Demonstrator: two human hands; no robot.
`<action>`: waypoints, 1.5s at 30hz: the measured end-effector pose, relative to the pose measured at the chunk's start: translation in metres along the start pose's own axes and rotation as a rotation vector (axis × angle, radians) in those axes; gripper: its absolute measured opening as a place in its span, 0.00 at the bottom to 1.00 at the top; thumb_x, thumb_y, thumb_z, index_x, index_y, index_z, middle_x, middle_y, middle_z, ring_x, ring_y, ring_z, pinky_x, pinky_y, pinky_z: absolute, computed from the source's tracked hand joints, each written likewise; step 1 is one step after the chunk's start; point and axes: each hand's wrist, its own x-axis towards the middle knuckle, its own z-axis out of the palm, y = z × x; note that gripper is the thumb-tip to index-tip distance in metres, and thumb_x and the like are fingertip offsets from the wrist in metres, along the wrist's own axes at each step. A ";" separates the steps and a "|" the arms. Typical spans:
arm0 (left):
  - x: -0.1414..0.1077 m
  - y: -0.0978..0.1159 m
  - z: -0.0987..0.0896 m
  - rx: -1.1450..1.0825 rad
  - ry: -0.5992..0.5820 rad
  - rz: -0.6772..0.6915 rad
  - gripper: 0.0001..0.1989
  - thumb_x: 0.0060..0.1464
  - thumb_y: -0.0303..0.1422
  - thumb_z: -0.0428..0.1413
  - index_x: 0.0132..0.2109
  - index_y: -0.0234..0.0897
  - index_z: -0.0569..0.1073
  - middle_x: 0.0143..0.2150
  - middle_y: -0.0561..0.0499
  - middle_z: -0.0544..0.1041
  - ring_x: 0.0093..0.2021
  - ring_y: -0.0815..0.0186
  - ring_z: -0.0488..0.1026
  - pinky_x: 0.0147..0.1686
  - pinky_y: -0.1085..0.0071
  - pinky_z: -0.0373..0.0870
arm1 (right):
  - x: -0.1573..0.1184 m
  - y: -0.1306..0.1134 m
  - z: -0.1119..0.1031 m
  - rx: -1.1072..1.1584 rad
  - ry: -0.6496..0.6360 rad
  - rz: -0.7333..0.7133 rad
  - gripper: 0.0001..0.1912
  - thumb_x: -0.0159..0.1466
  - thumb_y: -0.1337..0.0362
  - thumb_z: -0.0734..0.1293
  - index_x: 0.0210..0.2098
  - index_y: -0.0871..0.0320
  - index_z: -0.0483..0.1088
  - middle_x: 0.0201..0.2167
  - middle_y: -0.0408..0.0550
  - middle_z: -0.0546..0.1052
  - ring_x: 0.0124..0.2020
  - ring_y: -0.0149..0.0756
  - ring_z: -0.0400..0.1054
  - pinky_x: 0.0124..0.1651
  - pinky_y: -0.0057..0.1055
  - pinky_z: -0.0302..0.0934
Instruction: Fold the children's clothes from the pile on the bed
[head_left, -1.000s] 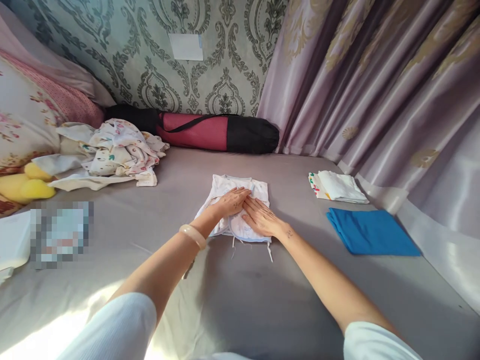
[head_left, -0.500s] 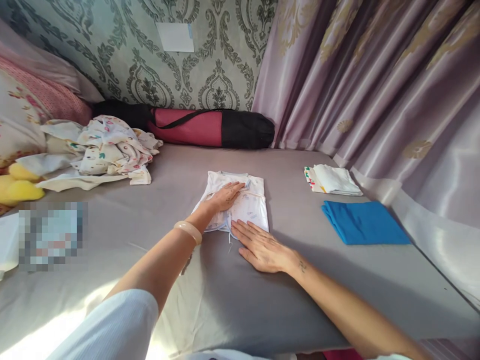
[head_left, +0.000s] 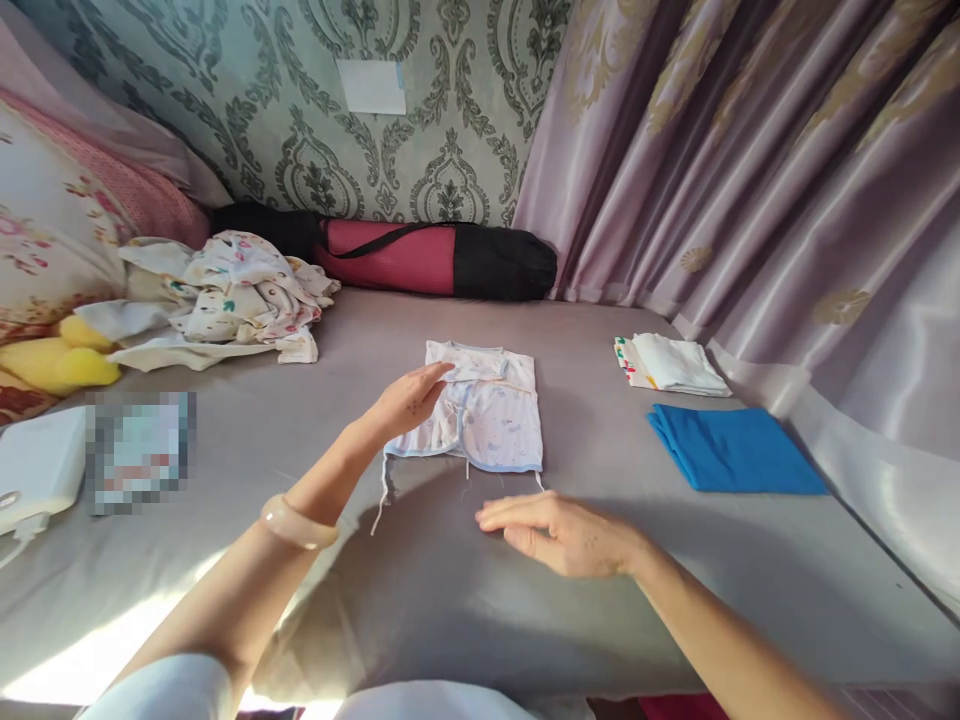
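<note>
A small white garment (head_left: 499, 425) with blue edging and thin ties lies on the grey bed sheet (head_left: 420, 600), its upper part folded across. My left hand (head_left: 411, 402) is over the garment's left side, fingers stretched out and holding nothing; whether it touches the cloth I cannot tell. Just below the garment's lower right edge is my right hand (head_left: 562, 530), open, with its fingers extended to the left and nothing in them. One tie trails down from the garment's lower left corner.
Right of the garment lie a folded white cloth (head_left: 675, 365) and a folded blue cloth (head_left: 739, 450). A red and black roll bag (head_left: 394, 258) rests along the wall. At the left are crumpled patterned cloths (head_left: 240, 295), a yellow plush item (head_left: 64, 360) and a white device (head_left: 41, 465).
Both hands have come off the middle of the garment, the left one moving left and the right one down and right. More of the garment's front and ties shows.
</note>
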 end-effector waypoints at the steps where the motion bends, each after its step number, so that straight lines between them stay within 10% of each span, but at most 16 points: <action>1: -0.014 0.003 -0.004 0.033 -0.017 0.017 0.22 0.67 0.35 0.38 0.62 0.33 0.63 0.59 0.39 0.73 0.59 0.58 0.70 0.57 0.60 0.67 | 0.006 0.004 -0.004 -0.005 0.074 0.007 0.21 0.72 0.60 0.53 0.59 0.51 0.69 0.59 0.42 0.72 0.62 0.35 0.63 0.66 0.36 0.56; 5: -0.060 0.019 0.009 0.144 -0.082 0.075 0.23 0.67 0.42 0.40 0.59 0.32 0.66 0.61 0.37 0.70 0.65 0.56 0.63 0.64 0.57 0.60 | 0.060 0.030 -0.018 -0.194 0.306 -0.019 0.24 0.72 0.62 0.51 0.62 0.55 0.65 0.63 0.48 0.67 0.65 0.38 0.58 0.67 0.41 0.53; 14: -0.082 0.036 0.036 0.320 -0.086 -0.191 0.32 0.65 0.52 0.38 0.66 0.37 0.61 0.70 0.32 0.55 0.70 0.45 0.51 0.62 0.38 0.51 | 0.183 0.053 -0.006 -0.473 0.111 -0.009 0.30 0.72 0.58 0.46 0.68 0.66 0.53 0.70 0.55 0.51 0.71 0.40 0.42 0.72 0.44 0.39; 33: -0.174 0.074 0.001 0.157 -0.161 -0.169 0.37 0.64 0.50 0.43 0.72 0.37 0.45 0.71 0.41 0.49 0.71 0.53 0.49 0.67 0.54 0.55 | 0.178 0.057 0.005 -0.643 0.135 -0.017 0.32 0.72 0.56 0.48 0.70 0.66 0.48 0.72 0.53 0.47 0.72 0.41 0.37 0.72 0.44 0.34; 40: -0.129 0.114 -0.023 -0.273 -0.295 -0.032 0.29 0.66 0.47 0.42 0.71 0.48 0.52 0.71 0.51 0.54 0.69 0.62 0.55 0.61 0.66 0.66 | 0.180 0.054 -0.007 -0.413 0.128 -0.025 0.30 0.71 0.56 0.49 0.69 0.60 0.52 0.71 0.53 0.49 0.72 0.39 0.40 0.72 0.45 0.39; 45: -0.086 0.086 -0.050 -0.416 0.063 -0.146 0.22 0.68 0.37 0.38 0.63 0.38 0.64 0.60 0.44 0.72 0.58 0.64 0.71 0.54 0.68 0.70 | 0.146 0.050 -0.042 -0.101 0.411 -0.032 0.27 0.70 0.57 0.53 0.65 0.58 0.60 0.68 0.53 0.60 0.68 0.39 0.53 0.67 0.41 0.52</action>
